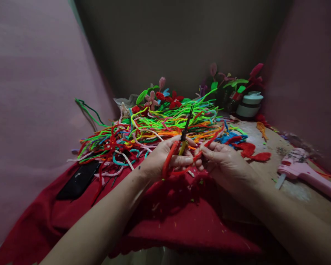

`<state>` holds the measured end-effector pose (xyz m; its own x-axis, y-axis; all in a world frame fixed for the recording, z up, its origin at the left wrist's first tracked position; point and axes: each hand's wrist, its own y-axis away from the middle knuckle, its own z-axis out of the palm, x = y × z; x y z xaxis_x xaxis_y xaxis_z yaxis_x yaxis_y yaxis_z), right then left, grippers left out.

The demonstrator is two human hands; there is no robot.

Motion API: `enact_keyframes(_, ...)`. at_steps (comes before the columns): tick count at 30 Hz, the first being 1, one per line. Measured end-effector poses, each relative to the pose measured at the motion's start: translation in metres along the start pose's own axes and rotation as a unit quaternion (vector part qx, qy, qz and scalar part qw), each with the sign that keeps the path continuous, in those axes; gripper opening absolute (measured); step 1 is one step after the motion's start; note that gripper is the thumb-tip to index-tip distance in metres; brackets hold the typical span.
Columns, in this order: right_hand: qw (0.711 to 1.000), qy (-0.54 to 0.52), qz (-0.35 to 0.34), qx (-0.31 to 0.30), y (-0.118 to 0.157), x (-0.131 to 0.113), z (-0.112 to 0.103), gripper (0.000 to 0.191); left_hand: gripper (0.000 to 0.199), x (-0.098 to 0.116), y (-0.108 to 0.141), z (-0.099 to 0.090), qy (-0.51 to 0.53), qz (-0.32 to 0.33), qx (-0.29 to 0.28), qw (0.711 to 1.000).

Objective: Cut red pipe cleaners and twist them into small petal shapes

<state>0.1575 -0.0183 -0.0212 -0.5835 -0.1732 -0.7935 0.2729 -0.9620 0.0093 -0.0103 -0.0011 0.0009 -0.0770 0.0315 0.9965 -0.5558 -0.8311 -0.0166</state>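
Observation:
My left hand (161, 158) is closed around long-nose pliers (186, 127), whose dark narrow jaws point upward. A red handle arches over its fingers. Between the left thumb and fingers is also one end of a red pipe cleaner (212, 140). My right hand (223, 160) pinches the same pipe cleaner close beside the left fingertips, and its free end slants up to the right. Both hands are above a red cloth (182, 221). Just beyond them spreads a heap of pipe cleaners (165, 119) in green, orange, red, pink and other colours.
A black phone (78, 180) lies at the left. On the right, a board (265, 141) carries a pink glue gun (306, 171) and red pipe-cleaner pieces (254, 151). Behind stand a lidded jar (249, 105) and pipe-cleaner flowers (174, 99). Pink walls flank both sides.

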Motion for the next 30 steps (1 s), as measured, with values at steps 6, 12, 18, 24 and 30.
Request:
enact_keyframes(6,0.997,0.049,-0.066,0.011,-0.004,-0.011,-0.004,0.014,0.038,0.003,0.004,0.008,-0.010,0.014,0.018,1.000)
enact_keyframes(12,0.991,0.087,-0.101,0.028,-0.003,-0.007,-0.002,0.017,0.045,0.002,0.004,0.011,0.019,0.010,0.038,0.999)
enact_keyframes(18,0.991,0.088,-0.095,0.040,-0.004,-0.005,-0.003,0.016,0.043,0.001,0.003,0.015,0.036,0.018,0.055,0.998)
enact_keyframes(24,0.991,0.112,-0.076,0.003,-0.002,-0.002,-0.005,0.014,0.042,0.000,0.003,0.016,0.027,0.036,0.065,0.997)
enact_keyframes(30,0.985,0.144,-0.091,0.000,0.000,0.001,-0.006,0.015,0.047,0.000,0.003,0.017,0.035,0.038,0.084,0.995)
